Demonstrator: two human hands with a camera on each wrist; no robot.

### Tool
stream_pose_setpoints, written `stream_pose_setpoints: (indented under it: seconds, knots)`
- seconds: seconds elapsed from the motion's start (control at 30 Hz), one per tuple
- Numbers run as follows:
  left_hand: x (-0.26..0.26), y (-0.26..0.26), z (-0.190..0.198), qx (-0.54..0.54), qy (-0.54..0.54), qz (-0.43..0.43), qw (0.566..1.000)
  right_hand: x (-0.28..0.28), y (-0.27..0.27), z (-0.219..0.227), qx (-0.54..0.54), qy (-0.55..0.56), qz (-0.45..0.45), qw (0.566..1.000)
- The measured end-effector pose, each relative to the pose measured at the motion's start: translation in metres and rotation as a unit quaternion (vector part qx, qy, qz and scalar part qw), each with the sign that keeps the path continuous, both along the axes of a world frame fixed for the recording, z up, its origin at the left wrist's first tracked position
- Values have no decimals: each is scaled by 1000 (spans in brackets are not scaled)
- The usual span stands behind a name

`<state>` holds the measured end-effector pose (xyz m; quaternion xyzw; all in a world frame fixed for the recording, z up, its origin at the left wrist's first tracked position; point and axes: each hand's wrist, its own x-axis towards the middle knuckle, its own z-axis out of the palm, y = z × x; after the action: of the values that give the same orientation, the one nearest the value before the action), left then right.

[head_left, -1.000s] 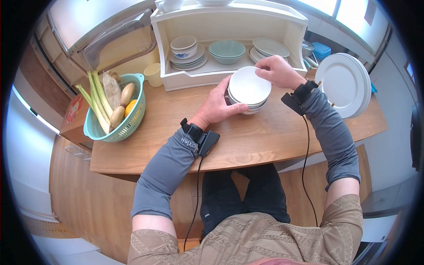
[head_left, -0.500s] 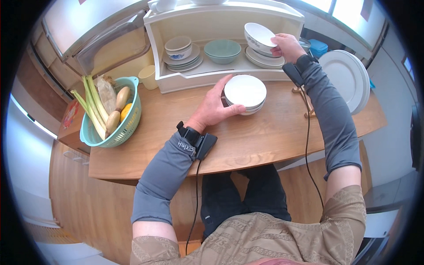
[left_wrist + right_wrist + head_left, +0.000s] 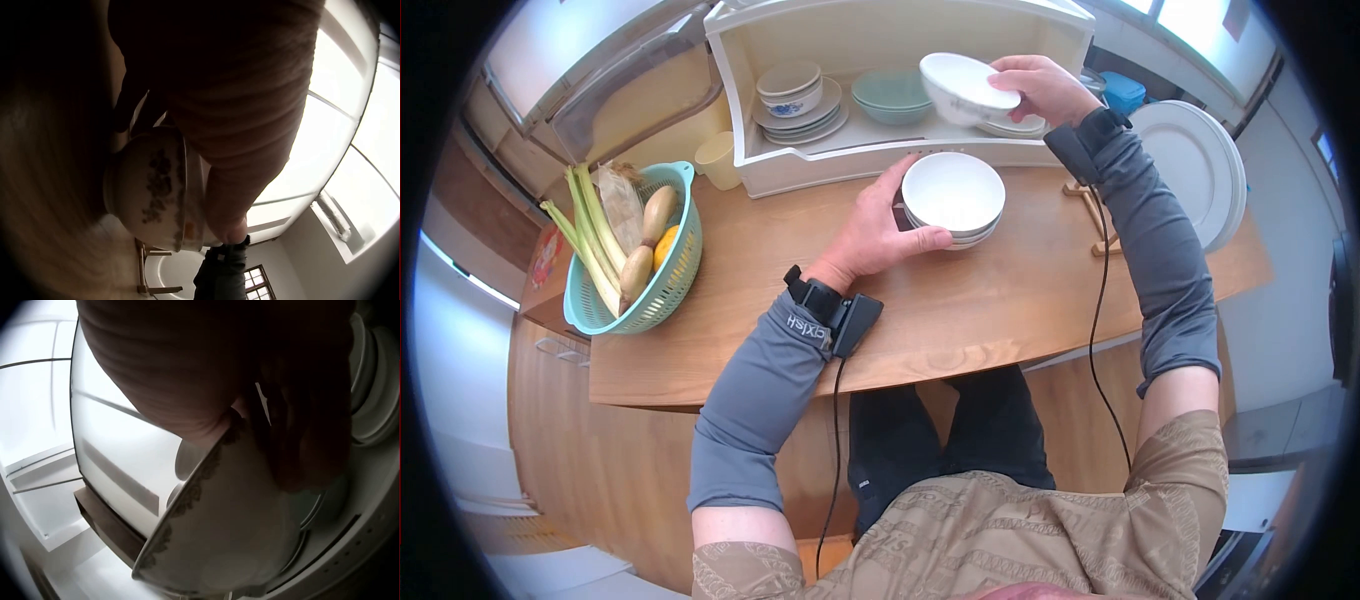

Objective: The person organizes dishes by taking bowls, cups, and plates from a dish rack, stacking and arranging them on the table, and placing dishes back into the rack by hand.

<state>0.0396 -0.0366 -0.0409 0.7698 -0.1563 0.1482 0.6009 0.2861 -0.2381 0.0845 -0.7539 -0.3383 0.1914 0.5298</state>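
Note:
In the head view a stack of white bowls (image 3: 953, 195) stands on the wooden table, and the left hand (image 3: 878, 225) grips its left side, thumb along the near edge. The left wrist view shows that stack's patterned outside (image 3: 150, 187) under the hand (image 3: 237, 112). Higher up, the right hand (image 3: 1045, 88) pinches the rim of one white bowl (image 3: 965, 88), held tilted in the air in front of the shelf unit. In the right wrist view this bowl (image 3: 225, 519), with a patterned band at its rim, hangs from the fingers of the right hand (image 3: 250, 381).
The white shelf unit (image 3: 800, 178) holds small bowls (image 3: 790, 100) on plates at left, green bowls (image 3: 892, 110) in the middle and plates at right. A green basket (image 3: 675, 285) of vegetables and a yellow cup (image 3: 718, 160) stand left. White plates (image 3: 1190, 170) stand upright near a wooden rack (image 3: 1105, 245).
The right hand has lifted the top bowl off the stack, up toward the shelf's right side, then shifted it slightly left and tilted it. The left hand has stayed on the stack.

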Motion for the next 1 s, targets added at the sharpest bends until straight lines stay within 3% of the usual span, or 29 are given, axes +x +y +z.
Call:
stream_pose_setpoints:
  seconds: [0.07, 0.13, 0.2, 0.53, 0.63, 0.87, 1.0]
  knots:
    - [-1, -3, 1, -28, 9, -15, 999, -38, 3, 10, -49, -67, 91, 992]
    - [-2, -6, 3, -74, 12, -26, 997, -57, 7, 8, -56, -95, 84, 990]
    - [-4, -6, 7, -76, 25, -29, 996, -63, 9, 4, -96, -138, 131, 977]
    - [-1, -1, 4, -21, 35, -35, 999, -88, 4, -9, -163, -130, 116, 971]
    - [1, -4, 2, -19, -9, -6, 1000, -89, 3, -12, -176, -133, 116, 968]
    - [-1, -3, 5, -5, -5, -4, 1000, -91, 3, -16, -202, -144, 74, 966]
    - [-3, -4, 7, -25, 11, -15, 1000, -92, 3, -15, -236, -154, 93, 955]
